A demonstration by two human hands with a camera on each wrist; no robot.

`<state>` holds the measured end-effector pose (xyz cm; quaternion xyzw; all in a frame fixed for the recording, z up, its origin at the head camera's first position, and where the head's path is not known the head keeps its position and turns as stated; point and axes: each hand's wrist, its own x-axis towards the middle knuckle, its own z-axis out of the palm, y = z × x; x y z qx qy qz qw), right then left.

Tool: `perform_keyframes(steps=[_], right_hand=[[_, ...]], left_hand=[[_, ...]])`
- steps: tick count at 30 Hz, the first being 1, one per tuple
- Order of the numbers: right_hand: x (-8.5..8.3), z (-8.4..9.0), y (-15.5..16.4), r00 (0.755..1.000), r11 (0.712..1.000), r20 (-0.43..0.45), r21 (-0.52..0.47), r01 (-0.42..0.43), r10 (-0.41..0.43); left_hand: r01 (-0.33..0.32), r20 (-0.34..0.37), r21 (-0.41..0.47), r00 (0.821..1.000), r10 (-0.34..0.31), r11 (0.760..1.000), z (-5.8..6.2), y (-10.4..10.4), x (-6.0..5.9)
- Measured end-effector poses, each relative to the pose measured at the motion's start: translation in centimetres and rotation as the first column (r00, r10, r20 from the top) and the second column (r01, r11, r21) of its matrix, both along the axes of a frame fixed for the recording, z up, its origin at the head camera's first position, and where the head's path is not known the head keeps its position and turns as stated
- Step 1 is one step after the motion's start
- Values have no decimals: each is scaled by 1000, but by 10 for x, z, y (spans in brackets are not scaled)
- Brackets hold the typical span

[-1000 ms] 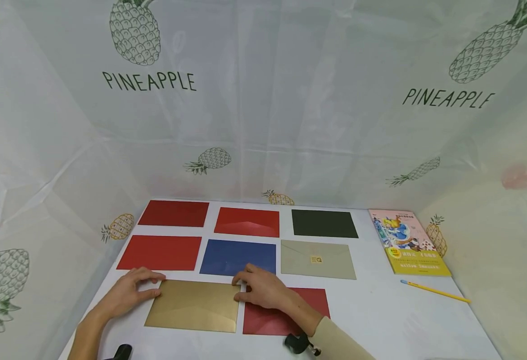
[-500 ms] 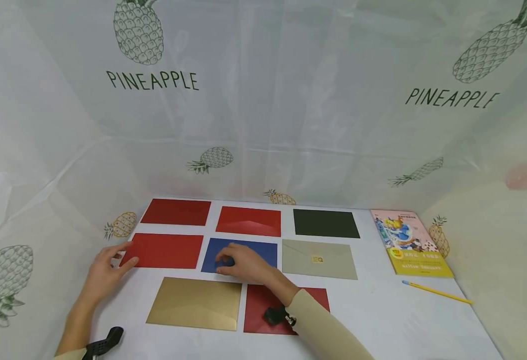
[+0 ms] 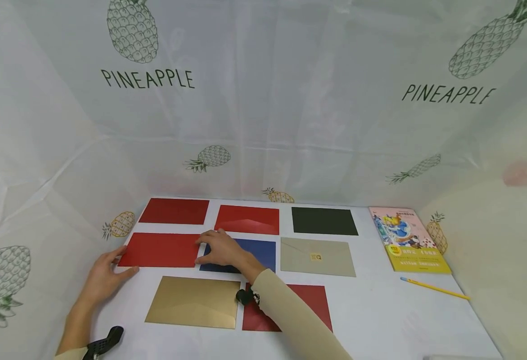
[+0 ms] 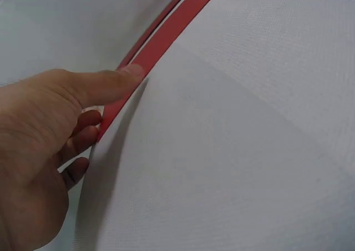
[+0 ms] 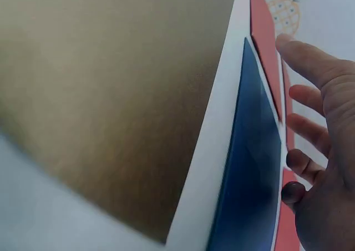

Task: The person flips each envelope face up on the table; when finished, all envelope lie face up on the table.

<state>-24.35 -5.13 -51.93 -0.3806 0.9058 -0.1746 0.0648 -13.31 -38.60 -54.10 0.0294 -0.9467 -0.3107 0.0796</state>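
The red envelope (image 3: 160, 250) is met at both ends: the left hand (image 3: 103, 277) is laid against its left edge, fingers nearly straight, and the right hand (image 3: 218, 248) is set at its right edge, fingers loosely spread. Nothing is gripped by either; contact only is seen.

From the head view the whole layout is given: the blue envelope (image 3: 245, 250) lies under the right palm, the gold envelope (image 3: 194, 302) just nearer the person than both hands, a second red envelope (image 3: 297, 307) beneath the right sleeve.

From the left wrist view something else is offered: the thumb tip (image 4: 130, 73) is shown touching the envelope's thin edge, the other fingers curled loosely below it.

In the right wrist view, fingertips (image 5: 288, 43) are seen over the red edge, beyond the blue sheet.

The red envelope is flat, matte, rectangular and plain-faced on the white table (image 3: 380, 310).
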Motion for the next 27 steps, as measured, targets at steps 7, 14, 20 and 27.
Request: perform_keyframes(steps=[7,14,20,27], right_hand=[[-8,-9,-6,999,997,-44,77,16,-13],[-8,-7,-8,997,996,-78,90,24,-17],[-6,-5,-9,996,993,-89,117,23,-12],[-7,-5,-7,996,996,-84,93,18,-10]], left_hand=[[-12,-31,-24,999,11,1000,-3,1,1],[-60,-29,-25,998,59,998,-2,3,3],[-96,-39,5,995,96,995,-2,1,6],[-129,-89,62,987,134,990,3,1,7]])
